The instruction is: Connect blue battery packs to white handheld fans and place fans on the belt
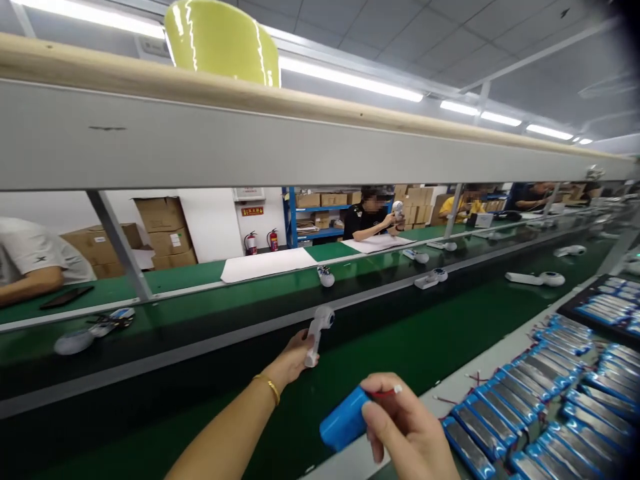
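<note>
White device in the left hand, blue pack in the right!
Here's the left hand (295, 357), closed around the handle of the white device (314, 337), its rounded head clear beyond the fingers; a firm but light hold there looks best. The right hand (410, 427) has thumb and fingers pinched on one end of the blue battery pack (343, 420), which juts out left of the fingertips, tilted, smooth and glossy. The thin red lead (385, 393) runs over those fingers to a small white plug (398, 389); ideally, pinch the pack's body, never tug that wire. Both sit over the green belt (400, 350) side, with rows of battery packs (515, 393) right of the right hand.
</note>
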Motion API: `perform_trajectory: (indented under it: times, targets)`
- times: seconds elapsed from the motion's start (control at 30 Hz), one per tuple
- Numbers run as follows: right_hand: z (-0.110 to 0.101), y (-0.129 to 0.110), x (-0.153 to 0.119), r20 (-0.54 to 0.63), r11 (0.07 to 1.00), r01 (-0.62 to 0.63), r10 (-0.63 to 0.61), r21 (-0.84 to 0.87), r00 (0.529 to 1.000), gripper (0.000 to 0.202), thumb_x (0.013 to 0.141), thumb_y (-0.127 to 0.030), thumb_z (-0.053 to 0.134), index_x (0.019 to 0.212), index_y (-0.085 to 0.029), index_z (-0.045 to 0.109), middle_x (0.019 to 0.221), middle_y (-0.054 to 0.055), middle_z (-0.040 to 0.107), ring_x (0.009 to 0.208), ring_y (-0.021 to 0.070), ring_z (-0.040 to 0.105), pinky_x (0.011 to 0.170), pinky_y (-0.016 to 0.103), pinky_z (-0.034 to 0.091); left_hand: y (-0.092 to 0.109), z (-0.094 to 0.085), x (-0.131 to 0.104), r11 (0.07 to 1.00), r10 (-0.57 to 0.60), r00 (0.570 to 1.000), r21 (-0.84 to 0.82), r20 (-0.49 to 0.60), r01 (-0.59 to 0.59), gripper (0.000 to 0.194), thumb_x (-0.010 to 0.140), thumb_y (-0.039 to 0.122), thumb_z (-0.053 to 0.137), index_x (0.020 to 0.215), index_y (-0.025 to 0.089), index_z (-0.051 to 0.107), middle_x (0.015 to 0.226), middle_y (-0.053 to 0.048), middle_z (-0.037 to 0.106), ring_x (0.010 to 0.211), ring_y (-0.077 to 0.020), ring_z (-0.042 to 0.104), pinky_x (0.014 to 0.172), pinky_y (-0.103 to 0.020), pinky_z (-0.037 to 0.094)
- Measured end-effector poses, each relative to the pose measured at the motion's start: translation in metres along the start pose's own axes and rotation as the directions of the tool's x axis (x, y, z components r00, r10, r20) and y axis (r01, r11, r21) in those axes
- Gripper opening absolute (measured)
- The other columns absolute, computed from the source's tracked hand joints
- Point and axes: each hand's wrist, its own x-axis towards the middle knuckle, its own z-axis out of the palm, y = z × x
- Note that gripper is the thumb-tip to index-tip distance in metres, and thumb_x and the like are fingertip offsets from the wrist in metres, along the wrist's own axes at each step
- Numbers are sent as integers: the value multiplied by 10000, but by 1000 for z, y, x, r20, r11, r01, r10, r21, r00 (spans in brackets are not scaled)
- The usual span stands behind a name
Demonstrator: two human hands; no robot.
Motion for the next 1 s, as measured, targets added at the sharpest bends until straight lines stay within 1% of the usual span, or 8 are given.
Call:
perform_trajectory:
  times: [0.13,0.23,0.33,0.53,0.67,0.77,0.9,1.0]
  targets:
    - [-3,6,4,-8,992,84,-85,-96,996,339,824,-475,606,999,-184,602,831,43,583,550,114,517,494,246,465,12,6,-81,938,14,980,-341,197,56,461,946,378,361,1385,242,318,1227,-114,545,1033,-205,582,876,-360,469]
    - [3,10,1,22,984,146,-145,-105,989,298,841,-432,596,1001,-181,597,902,57,593,559,105,522,504,245,472,23,13,-139,738,82,935,-652,345,176,433,932,314,457,1354,262,377,1187,-99,553,930,-181,594,815,-349,472]
    - [15,11,-7,74,979,185,-178,-88,981,275,848,-407,584,998,-176,601,924,63,599,602,124,559,511,248,477,33,19,-175,630,120,919,-744,375,222,412,926,266,484,1332,228,421,1118,-107,570,881,-180,594,767,-332,467]
    - [30,11,-20,107,965,251,-242,-75,964,203,837,-364,607,930,-190,653,951,63,579,703,148,572,564,253,519,39,29,-202,631,112,953,-761,282,151,363,929,266,483,1282,180,480,1116,-120,569,825,-161,596,674,-280,463]
    - [34,13,-23,112,944,326,-319,-57,941,147,846,-318,601,900,-208,680,1014,65,474,768,159,573,540,248,526,39,40,-211,652,62,985,-754,159,81,328,920,348,500,1194,169,516,971,-89,593,747,-152,594,600,-260,463]
    - [37,14,-26,117,890,422,-407,-175,906,118,869,-274,572,910,-218,667,967,48,451,751,146,558,574,259,507,39,48,-218,697,17,999,-716,49,23,363,905,448,499,1144,175,516,877,-64,588,681,-132,576,586,-257,479]
    - [42,17,-29,149,756,548,-533,-358,833,120,893,-217,519,917,-198,635,939,49,484,831,166,559,726,306,487,37,51,-225,751,21,1000,-660,15,-6,378,877,507,516,1109,210,501,846,-35,571,665,-124,567,578,-257,499]
    - [47,24,-26,211,714,535,-497,-452,842,122,899,-203,481,915,-178,599,921,60,523,861,188,562,763,332,471,32,44,-225,788,4,999,-615,36,18,378,837,525,571,1046,221,492,820,-10,557,651,-116,560,591,-274,514]
